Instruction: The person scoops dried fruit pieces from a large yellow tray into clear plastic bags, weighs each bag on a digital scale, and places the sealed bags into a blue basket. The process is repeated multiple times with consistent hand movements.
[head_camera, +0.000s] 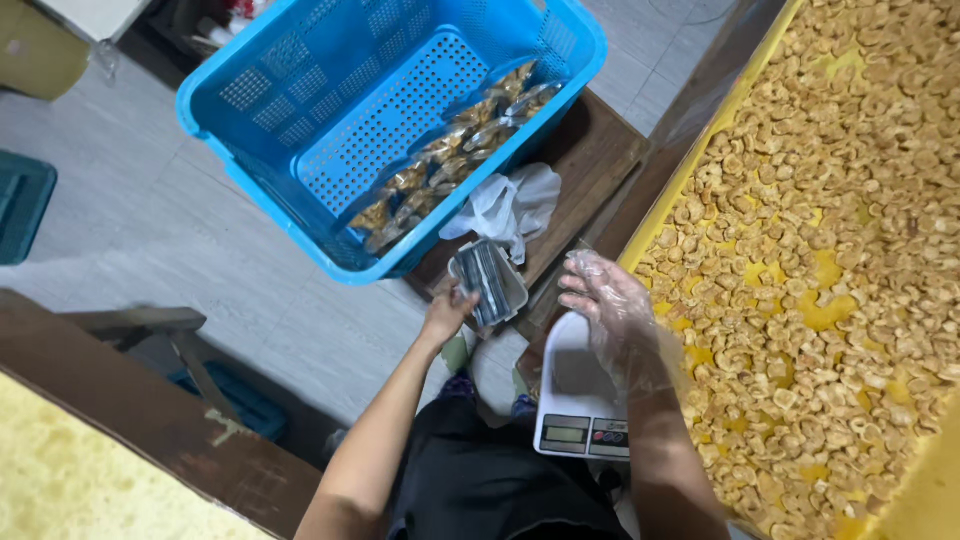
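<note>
My left hand (447, 310) grips a stack of empty clear and silver pouches (488, 282) over a dark wooden stool. My right hand (612, 310), in a thin clear plastic glove, hovers with fingers spread above a small white digital scale (578, 395) on my lap. Just to its right lies a yellow tray (815, 305) heaped with golden fried snack pieces (840, 200). A blue perforated plastic crate (330, 110) stands on the stool, with filled snack pouches (450, 150) lined along its right side.
A crumpled white plastic bag (510, 200) lies on the wooden stool (590, 160) beside the crate. A brown wooden table edge (150, 420) with a yellow surface runs across the lower left. Grey tiled floor (130, 210) spreads to the left, with a teal crate at the left edge.
</note>
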